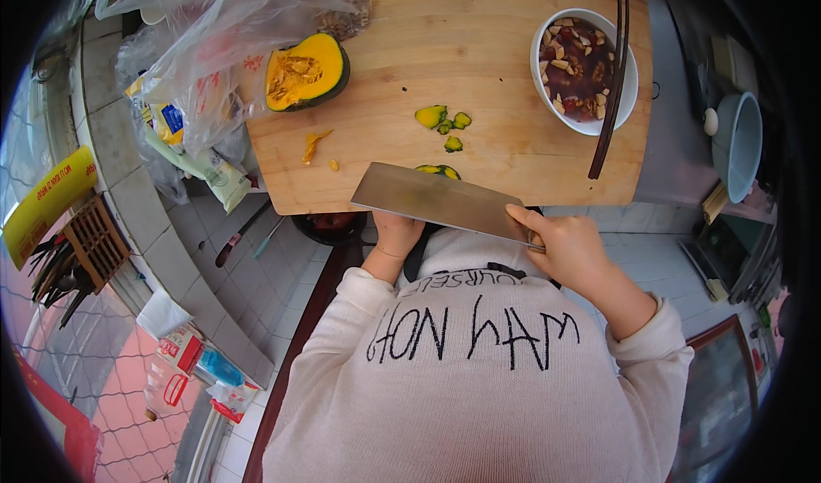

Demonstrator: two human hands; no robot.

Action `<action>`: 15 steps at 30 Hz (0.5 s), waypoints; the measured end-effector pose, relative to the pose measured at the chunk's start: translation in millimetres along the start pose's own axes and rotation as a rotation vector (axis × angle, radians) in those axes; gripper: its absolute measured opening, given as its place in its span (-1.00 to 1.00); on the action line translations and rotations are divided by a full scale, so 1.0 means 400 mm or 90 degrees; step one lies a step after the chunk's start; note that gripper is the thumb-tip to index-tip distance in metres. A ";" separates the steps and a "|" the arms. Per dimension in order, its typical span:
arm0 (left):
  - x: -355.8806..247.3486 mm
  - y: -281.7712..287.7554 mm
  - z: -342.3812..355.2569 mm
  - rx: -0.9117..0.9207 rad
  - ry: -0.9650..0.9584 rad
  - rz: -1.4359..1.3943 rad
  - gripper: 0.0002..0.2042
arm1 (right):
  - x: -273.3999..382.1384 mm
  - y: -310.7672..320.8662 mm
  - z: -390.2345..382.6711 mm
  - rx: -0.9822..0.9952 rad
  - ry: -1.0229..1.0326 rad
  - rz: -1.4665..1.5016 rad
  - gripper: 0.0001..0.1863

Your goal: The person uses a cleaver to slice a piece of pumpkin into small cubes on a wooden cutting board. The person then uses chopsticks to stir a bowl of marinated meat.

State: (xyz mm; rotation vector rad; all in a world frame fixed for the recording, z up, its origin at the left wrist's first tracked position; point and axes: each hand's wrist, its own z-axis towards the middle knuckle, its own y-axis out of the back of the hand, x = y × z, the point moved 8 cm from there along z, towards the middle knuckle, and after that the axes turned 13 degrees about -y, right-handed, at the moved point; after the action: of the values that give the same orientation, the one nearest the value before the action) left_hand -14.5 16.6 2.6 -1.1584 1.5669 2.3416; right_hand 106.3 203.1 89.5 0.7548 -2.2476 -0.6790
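Note:
My right hand [564, 242] is closed round the handle of a cleaver [440, 202]. Its broad blade lies across the near edge of the wooden cutting board [513, 175]. Below the blade shows the back of my left hand [395, 233]; its fingers are hidden behind the metal. A piece of green-skinned pumpkin [439, 171] peeks out just past the blade's upper edge. Farther up the board lie several small trimmed pumpkin pieces [432, 117]. A larger wedge of pumpkin [308, 72], with orange flesh and stringy pulp, rests at the board's left.
At the far right a white bowl [631, 98] holds chopped pieces in dark liquid, with dark chopsticks [609, 98] across its rim. Clear plastic bags [205, 55] crowd the left side. Pulp scraps [315, 145] lie near the wedge. A blue basin [737, 148] stands off to the right.

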 end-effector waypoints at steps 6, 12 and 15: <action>0.028 -0.029 -0.037 0.011 0.028 -0.025 -0.79 | 0.010 0.003 0.006 -0.030 0.009 -0.005 -0.54; 0.057 -0.050 -0.052 0.054 0.076 -0.063 -0.80 | 0.022 0.006 0.016 -0.042 0.004 -0.032 -0.55; 0.056 -0.042 -0.038 0.048 0.083 -0.086 -0.85 | 0.027 0.007 0.022 -0.042 0.012 -0.038 -0.55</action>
State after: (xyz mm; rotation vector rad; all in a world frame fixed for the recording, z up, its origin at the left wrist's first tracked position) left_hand -14.4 4.7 -26.9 -1.3772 1.5484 2.1439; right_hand 92.5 199.9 90.2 0.7956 -2.1815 -0.7670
